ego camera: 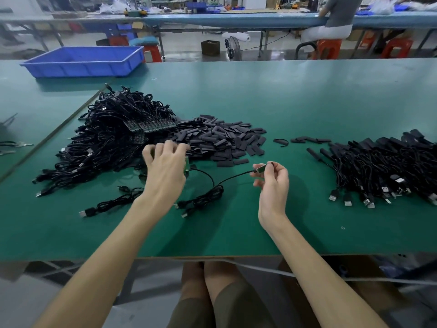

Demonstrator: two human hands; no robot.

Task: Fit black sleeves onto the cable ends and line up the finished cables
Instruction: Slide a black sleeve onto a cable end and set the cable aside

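Reaching in over the near edge of the desk (236, 233), both forearms slope toward its middle. The right hand (274, 183) is raised off the surface, wrist bent back. Its thumb and forefinger pinch the end of a cable (231, 178), and the other fingers are loosely curled below. The cable sags from that pinch to a bundled coil lying between the two arms.

It looks light and limp, so the cord itself gives no control. The stiff end piece is the place to hold, gripped just behind the tip so the tip stays free for a sleeve. A second cable (111, 204) lies left of the left forearm.

The left hand (165, 166) is palm down, further in, with its fingers clawed over the near fringe of the sleeves (224, 140). Whether it has one is hidden. Something small and green shows under the palm. The sleeves are short, flat, thin pieces, probably soft and easily squashed shut, so they are best pinched by the edges.

Bare cables (113, 138) are heaped just left of the sleeves. The finished cables (383, 166) lie by the right edge, plugs toward the near side. A blue tray (82, 60) sits at the far left corner.
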